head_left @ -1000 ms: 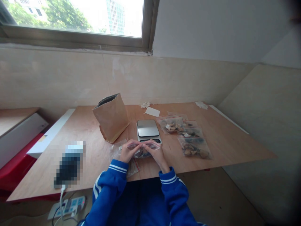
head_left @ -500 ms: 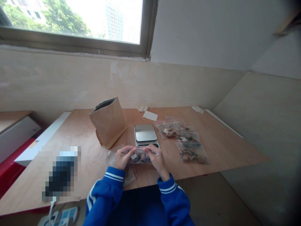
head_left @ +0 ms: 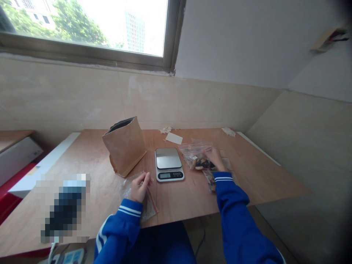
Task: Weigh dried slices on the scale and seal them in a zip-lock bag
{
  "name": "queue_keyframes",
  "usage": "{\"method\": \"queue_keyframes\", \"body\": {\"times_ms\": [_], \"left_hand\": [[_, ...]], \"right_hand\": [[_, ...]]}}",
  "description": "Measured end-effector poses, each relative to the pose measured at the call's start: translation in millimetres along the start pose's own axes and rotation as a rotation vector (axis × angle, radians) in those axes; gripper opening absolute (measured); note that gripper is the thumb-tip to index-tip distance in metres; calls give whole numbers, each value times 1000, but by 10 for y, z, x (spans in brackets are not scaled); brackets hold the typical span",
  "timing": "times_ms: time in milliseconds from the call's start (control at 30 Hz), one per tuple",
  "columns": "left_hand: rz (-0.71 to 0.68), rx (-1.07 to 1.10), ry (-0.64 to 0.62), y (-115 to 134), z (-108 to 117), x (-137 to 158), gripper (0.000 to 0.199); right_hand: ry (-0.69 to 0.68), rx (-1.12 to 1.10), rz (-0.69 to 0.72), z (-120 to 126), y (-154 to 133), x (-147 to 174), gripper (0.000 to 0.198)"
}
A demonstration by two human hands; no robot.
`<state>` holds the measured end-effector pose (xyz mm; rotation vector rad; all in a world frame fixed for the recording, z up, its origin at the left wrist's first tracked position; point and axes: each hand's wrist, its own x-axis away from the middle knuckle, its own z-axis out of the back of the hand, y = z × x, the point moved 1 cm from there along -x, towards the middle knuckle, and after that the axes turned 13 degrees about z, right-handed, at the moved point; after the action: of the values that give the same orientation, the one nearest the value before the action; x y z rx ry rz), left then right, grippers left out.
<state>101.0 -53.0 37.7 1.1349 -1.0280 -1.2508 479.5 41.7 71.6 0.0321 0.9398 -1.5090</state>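
Note:
My right hand (head_left: 215, 157) pinches the top edge of a clear zip bag (head_left: 196, 152) holding light and dark dried pieces and a small white label, among other filled bags. My left hand (head_left: 140, 185) has its fingers curled together with nothing visible in them, just over flat clear zip bags (head_left: 150, 207) with a red seal line. Between my hands a kitchen scale (head_left: 168, 159) stands with a bare steel plate; its display is too small to read. Another filled zip bag (head_left: 210, 179) lies partly hidden under my right sleeve.
An open brown paper bag (head_left: 125, 148) stands upright left of the scale. A white card (head_left: 174, 138) and crumbled white bits (head_left: 165, 130) lie near the wall. A blurred-out dark object (head_left: 64, 207) with a white cable rests at the left of the wooden table (head_left: 181, 205).
My right hand has moved right with the filled zip bag, from in front of the scale to the other bags. My left hand has let go of it and stays at the left, fingers curled.

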Motion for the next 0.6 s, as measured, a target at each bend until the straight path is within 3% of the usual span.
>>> {"method": "queue_keyframes", "body": {"times_ms": [133, 300, 467, 533, 600], "left_hand": [[-88, -51, 160, 14, 23, 13, 41], [-136, -50, 379, 158, 146, 10, 35], [-177, -67, 774, 350, 438, -5, 25], [-159, -90, 897, 322, 566, -35, 32], [-113, -129, 944, 224, 685, -79, 56]], "right_hand": [[-12, 209, -20, -272, 10, 83, 46], [-61, 391, -14, -497, -91, 125, 47], [-49, 346, -53, -617, -186, 137, 49], [-53, 322, -67, -663, -233, 159, 51], [-49, 295, -72, -691, -276, 187, 52]]}}
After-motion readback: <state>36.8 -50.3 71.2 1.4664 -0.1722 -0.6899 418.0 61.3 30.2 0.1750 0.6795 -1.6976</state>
